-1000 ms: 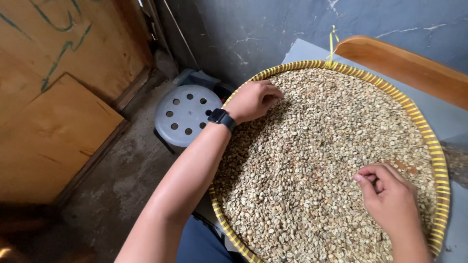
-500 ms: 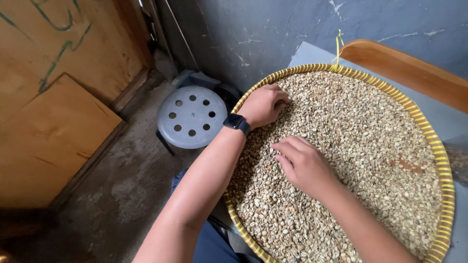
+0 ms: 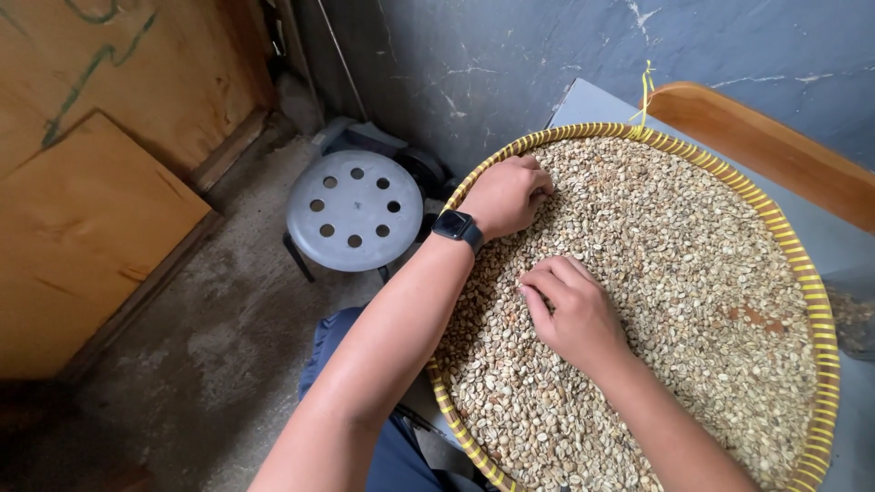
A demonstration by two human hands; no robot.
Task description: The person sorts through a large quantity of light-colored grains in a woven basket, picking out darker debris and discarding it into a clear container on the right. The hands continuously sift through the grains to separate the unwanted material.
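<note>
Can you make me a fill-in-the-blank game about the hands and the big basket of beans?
1. The pale beans lie in a round woven ____.
2. The left hand wears a black ____ on its wrist.
3. The grey stool has round ____ in its seat.
4. The right hand rests on the ____.

Missing words: tray, watch, holes, beans

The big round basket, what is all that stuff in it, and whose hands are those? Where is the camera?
The camera sits on a person's head and looks down, so you see their own two arms. The woven tray is a flat round basket with a yellow rim, full of small pale beans. The left hand, with a black watch on its wrist, rests curled on the beans near the far rim. The right hand lies fingers-down on the beans in the middle. I cannot tell if either holds a bean. Beside the tray stands a grey stool with holes.
</note>
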